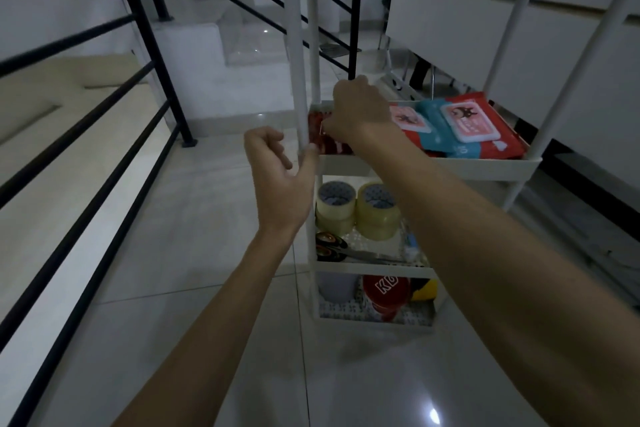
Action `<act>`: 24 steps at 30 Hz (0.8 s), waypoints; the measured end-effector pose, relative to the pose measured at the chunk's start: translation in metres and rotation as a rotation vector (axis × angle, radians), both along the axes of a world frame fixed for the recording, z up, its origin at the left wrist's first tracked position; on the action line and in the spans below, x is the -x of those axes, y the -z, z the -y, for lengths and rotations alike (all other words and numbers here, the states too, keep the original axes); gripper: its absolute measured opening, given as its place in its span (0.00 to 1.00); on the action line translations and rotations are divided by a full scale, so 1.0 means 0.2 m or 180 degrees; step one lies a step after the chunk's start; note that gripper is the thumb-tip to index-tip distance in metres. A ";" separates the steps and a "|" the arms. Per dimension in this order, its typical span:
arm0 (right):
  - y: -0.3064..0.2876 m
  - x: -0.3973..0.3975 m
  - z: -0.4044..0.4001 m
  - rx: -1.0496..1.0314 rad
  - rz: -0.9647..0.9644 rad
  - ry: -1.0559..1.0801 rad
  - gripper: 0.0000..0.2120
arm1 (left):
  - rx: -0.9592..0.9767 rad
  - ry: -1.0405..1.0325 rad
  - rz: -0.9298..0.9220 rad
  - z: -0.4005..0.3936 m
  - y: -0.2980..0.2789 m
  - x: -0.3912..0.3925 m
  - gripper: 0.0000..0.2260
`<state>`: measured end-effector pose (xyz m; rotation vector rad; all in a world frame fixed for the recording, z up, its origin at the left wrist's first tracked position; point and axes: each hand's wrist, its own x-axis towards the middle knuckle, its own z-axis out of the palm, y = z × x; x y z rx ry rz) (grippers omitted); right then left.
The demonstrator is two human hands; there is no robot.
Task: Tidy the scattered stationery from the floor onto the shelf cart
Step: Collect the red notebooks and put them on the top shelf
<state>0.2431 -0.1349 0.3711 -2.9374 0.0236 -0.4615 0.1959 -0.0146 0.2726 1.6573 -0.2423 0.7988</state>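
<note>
A white shelf cart (450, 166) with several tiers stands on the tiled floor. My right hand (360, 111) reaches over its upper tray and pinches a small red packet (317, 133) at the tray's left end. My left hand (280, 173) hovers just left of the cart's front post (299, 80), fingers loosely curled, thumb touching the post, holding nothing. Red and blue wipe packs (471, 125) lie in the same tray. Two clear tape rolls (356, 208) and black-handled scissors (332, 246) sit on the tier below. A red tin (386, 295) stands on the bottom tier.
A black stair railing (104, 135) runs along the left, with steps behind it. White cabinet fronts (519, 28) stand right of the cart. Glossy floor tiles (346, 374) stretch in front of the cart.
</note>
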 end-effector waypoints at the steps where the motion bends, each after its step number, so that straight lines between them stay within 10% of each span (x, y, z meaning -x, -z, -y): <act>1: -0.01 0.04 0.02 -0.0047 0.0107 -0.0107 0.12 | 0.0133 -0.0065 0.0055 0.02 0.00 0.05 0.12; 10: 0.24 0.76 0.58 -0.0947 0.0739 -0.0432 0.09 | -0.2063 0.1720 -0.0432 0.50 0.25 0.32 0.04; 16: 0.85 1.25 1.15 -0.1645 0.0352 0.0685 0.09 | -0.3272 0.2836 -0.0860 0.96 0.56 0.43 0.05; 24: 1.76 1.78 1.48 -0.2118 -0.0880 0.1444 0.07 | -0.2980 0.3228 -0.2098 1.31 1.47 0.93 0.03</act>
